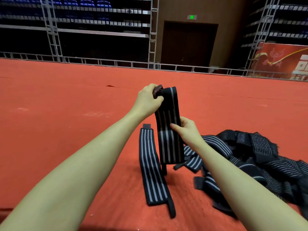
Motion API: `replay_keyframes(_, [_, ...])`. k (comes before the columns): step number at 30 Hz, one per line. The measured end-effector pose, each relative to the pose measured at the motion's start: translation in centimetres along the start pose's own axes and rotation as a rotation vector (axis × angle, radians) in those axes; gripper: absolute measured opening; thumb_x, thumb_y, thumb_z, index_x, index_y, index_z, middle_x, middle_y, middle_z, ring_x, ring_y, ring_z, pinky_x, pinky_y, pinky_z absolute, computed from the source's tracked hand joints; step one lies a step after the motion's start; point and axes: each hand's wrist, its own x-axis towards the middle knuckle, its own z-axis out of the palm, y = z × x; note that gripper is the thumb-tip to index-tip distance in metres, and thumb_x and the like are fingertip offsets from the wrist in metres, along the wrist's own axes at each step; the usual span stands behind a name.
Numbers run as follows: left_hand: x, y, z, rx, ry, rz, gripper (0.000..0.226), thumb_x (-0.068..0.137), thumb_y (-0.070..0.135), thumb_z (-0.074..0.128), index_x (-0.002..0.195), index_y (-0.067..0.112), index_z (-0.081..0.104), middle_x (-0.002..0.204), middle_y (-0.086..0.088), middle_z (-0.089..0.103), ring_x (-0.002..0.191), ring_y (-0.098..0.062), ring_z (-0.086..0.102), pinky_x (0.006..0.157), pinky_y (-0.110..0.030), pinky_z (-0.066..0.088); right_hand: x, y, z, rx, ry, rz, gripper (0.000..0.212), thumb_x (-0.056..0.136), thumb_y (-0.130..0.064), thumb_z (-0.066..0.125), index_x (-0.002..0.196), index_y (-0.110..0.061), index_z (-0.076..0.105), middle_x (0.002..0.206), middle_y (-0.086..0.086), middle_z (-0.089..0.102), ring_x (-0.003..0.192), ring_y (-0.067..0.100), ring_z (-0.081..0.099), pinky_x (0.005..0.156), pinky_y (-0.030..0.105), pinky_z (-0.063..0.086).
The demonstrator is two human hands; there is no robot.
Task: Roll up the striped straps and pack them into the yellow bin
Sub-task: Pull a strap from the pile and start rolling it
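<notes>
I hold one black strap with grey stripes (168,117) upright in front of me. My left hand (148,99) pinches its folded top end, where a dark fastening patch shows. My right hand (186,129) grips the strap's right edge lower down, thumb across the stripes. The strap's lower end hangs down to the floor. A second striped strap (151,165) lies flat on the red carpet just left of it. A tangled pile of several more striped straps (253,157) lies at the right. No yellow bin is in view.
The red carpet (66,105) stretches wide ahead and to the left. A low metal rail (116,61) borders its far edge, with dark tiered seating and a brown door (188,45) behind. A red banner (283,60) stands at the far right.
</notes>
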Motion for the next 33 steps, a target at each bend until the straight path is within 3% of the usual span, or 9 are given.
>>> replay_keyframes(4, [-0.3, 0.1, -0.4, 0.095, 0.018, -0.109, 0.025, 0.092, 0.016, 0.047, 0.112, 0.005, 0.057, 0.103, -0.007, 0.053, 0.089, -0.019, 0.046, 0.068, -0.023, 0.03, -1.5, -0.9, -0.1, 0.059, -0.116, 0.064, 0.007, 0.088, -0.007, 0.065, 0.092, -0.009, 0.07, 0.095, 0.012, 0.074, 0.09, 0.025, 0.071, 0.088, 0.045, 0.055])
replay_keyframes(8, [-1.3, -0.1, -0.8, 0.217, -0.016, -0.112, 0.023, 0.089, 0.016, 0.051, 0.104, 0.002, 0.059, 0.1, -0.011, 0.052, 0.086, -0.022, 0.045, 0.069, -0.026, 0.031, -3.4, -1.3, 0.1, 0.056, -0.178, 0.082, 0.015, 0.088, -0.01, 0.066, 0.099, 0.0, 0.07, 0.095, 0.013, 0.074, 0.087, 0.025, 0.071, 0.084, 0.041, 0.057])
replay_keyframes(15, [-3.9, -1.8, 0.1, 0.216, -0.028, -0.161, 0.02, 0.088, 0.009, 0.048, 0.1, -0.002, 0.06, 0.102, -0.018, 0.058, 0.085, -0.028, 0.051, 0.065, -0.027, 0.033, -6.2, 0.0, 1.7, 0.058, -0.296, 0.223, 0.012, 0.09, -0.015, 0.065, 0.091, -0.005, 0.07, 0.087, 0.017, 0.073, 0.073, 0.027, 0.069, 0.067, 0.037, 0.056])
replay_keyframes(17, [-4.1, -2.9, 0.5, 0.215, -0.021, -0.181, 0.024, 0.088, 0.001, 0.042, 0.102, -0.004, 0.06, 0.107, -0.02, 0.058, 0.09, -0.028, 0.05, 0.063, -0.022, 0.029, -6.1, 0.8, 2.1, -0.093, -0.33, 0.293, 0.024, 0.091, -0.024, 0.064, 0.077, -0.004, 0.065, 0.07, 0.018, 0.067, 0.056, 0.028, 0.064, 0.053, 0.032, 0.053])
replay_keyframes(19, [-4.1, -4.1, 1.0, 0.206, -0.01, -0.204, 0.026, 0.087, -0.003, 0.04, 0.104, -0.004, 0.06, 0.109, -0.021, 0.058, 0.091, -0.029, 0.051, 0.063, -0.021, 0.028, -5.6, 1.8, 2.5, -0.322, -0.359, 0.318, 0.037, 0.09, -0.035, 0.063, 0.074, -0.001, 0.061, 0.063, 0.018, 0.067, 0.057, 0.032, 0.065, 0.058, 0.039, 0.055])
replay_keyframes(22, [-3.5, -6.4, 1.9, 0.146, 0.015, -0.252, 0.018, 0.094, 0.008, 0.045, 0.105, -0.001, 0.056, 0.105, -0.02, 0.061, 0.089, -0.031, 0.054, 0.068, -0.03, 0.036, -4.0, 3.6, 3.1, -0.515, -0.299, 0.28, 0.042, 0.085, -0.041, 0.067, 0.072, -0.001, 0.06, 0.069, 0.014, 0.07, 0.065, 0.028, 0.067, 0.062, 0.046, 0.059])
replay_keyframes(26, [-2.2, -9.7, 3.4, 0.106, 0.027, -0.284, 0.022, 0.096, 0.019, 0.051, 0.106, 0.0, 0.053, 0.103, -0.018, 0.06, 0.084, -0.025, 0.051, 0.065, -0.028, 0.031, -0.6, 5.7, 4.2, -0.532, -0.196, 0.187, 0.029, 0.085, -0.038, 0.068, 0.083, -0.01, 0.062, 0.08, 0.002, 0.065, 0.082, 0.022, 0.062, 0.072, 0.033, 0.048])
replay_keyframes(29, [-0.7, -12.7, 4.3, 0.118, 0.014, -0.327, 0.018, 0.096, 0.016, 0.049, 0.106, 0.002, 0.054, 0.103, -0.016, 0.06, 0.083, -0.024, 0.049, 0.065, -0.028, 0.032, 2.7, 7.7, 5.3, -0.48, -0.101, 0.179, 0.019, 0.089, -0.026, 0.063, 0.088, -0.008, 0.063, 0.079, 0.0, 0.061, 0.081, 0.017, 0.057, 0.068, 0.026, 0.036])
replay_keyframes(33, [1.3, -17.3, 5.4, 0.121, 0.032, -0.39, 0.012, 0.092, 0.007, 0.045, 0.095, 0.001, 0.055, 0.089, -0.012, 0.056, 0.079, -0.026, 0.047, 0.058, -0.025, 0.024, 7.9, 10.6, 6.8, -0.452, -0.041, 0.203, 0.009, 0.09, -0.018, 0.059, 0.084, -0.011, 0.06, 0.082, 0.002, 0.061, 0.083, 0.018, 0.055, 0.069, 0.025, 0.034])
